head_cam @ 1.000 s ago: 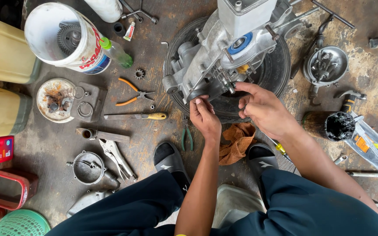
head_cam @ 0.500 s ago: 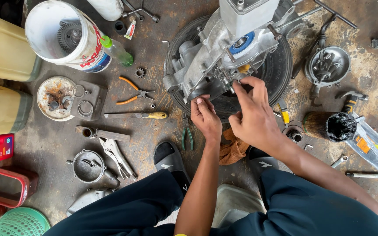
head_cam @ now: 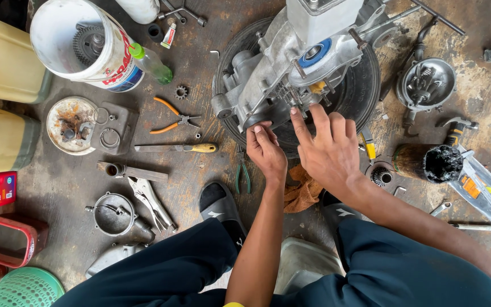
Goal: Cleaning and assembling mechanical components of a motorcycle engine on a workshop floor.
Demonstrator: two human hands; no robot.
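A grey metal engine case (head_cam: 291, 62) lies tilted on a black tyre (head_cam: 365, 85) on the floor in front of me. My left hand (head_cam: 265, 149) has its fingertips pressed to the case's lower edge, fingers together; whether it pinches a small part is hidden. My right hand (head_cam: 328, 149) is spread, with the index and middle fingertips touching the fittings below the blue-ringed bearing (head_cam: 313, 54). An orange rag (head_cam: 302, 190) lies under my wrists.
On the stained floor lie orange-handled pliers (head_cam: 171, 119), a yellow-handled screwdriver (head_cam: 177, 148), locking pliers (head_cam: 152, 202), green pliers (head_cam: 241, 176), a white bucket (head_cam: 80, 48) holding a gear, yellow jerrycans (head_cam: 1, 57), a round metal cover (head_cam: 427, 85), a grease tub (head_cam: 427, 163).
My right hand has slid down and opened, its fingers now spread against the case. My left hand has barely moved. The view has shifted slightly.
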